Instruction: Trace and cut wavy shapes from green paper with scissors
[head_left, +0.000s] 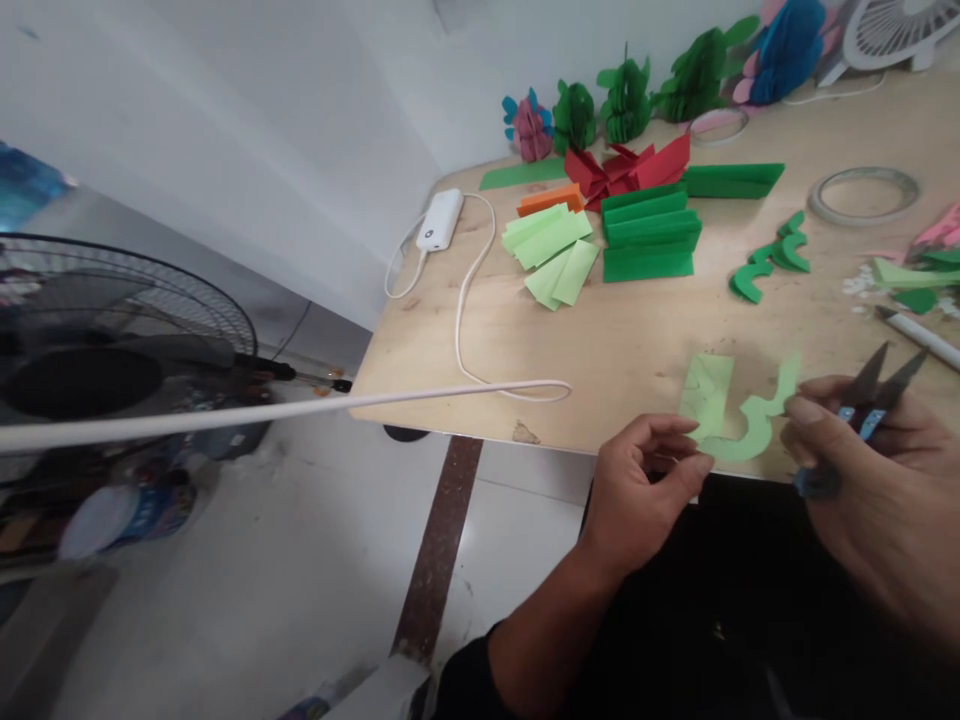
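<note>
My left hand (646,480) pinches the lower end of a curved light green paper cut-out (754,425) at the near edge of the wooden table (600,340). My right hand (870,470) touches the cut-out's upper end with its fingertips and grips small thread snips (862,410), whose dark blades point up and to the right. A second light green paper scrap (706,392) lies flat on the table just behind the cut-out.
Folded light green (551,250), dark green (649,235), red (630,165) and orange papers lie mid-table, with a white power bank (440,218) and its cable (469,320). Paper flowers (622,100), tape rings (862,190) and a desk fan line the back. A standing fan (105,340) is on the left floor.
</note>
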